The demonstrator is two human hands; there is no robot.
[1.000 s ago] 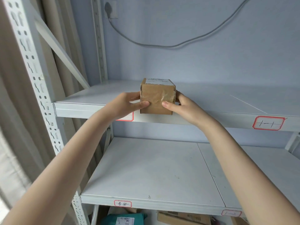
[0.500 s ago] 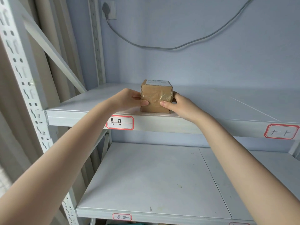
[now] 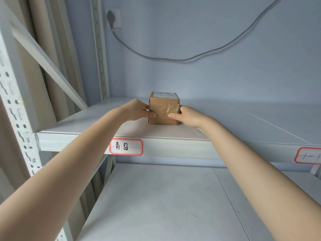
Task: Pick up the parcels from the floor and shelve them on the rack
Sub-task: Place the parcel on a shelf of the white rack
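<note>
Small brown cardboard parcel (image 3: 163, 110) set on rack, both hands clamped on it.
The parcel, taped across the front and labelled on top, stands upright on the white metal upper shelf (image 3: 225, 119), set back from the front edge above the red-bordered shelf label (image 3: 126, 147). The left hand (image 3: 134, 110) grips its left side and the right hand (image 3: 188, 116) its right, thumbs on the front face. Placement appears complete; release is left. The floor is out of view, so the remaining parcels cannot be counted.
</note>
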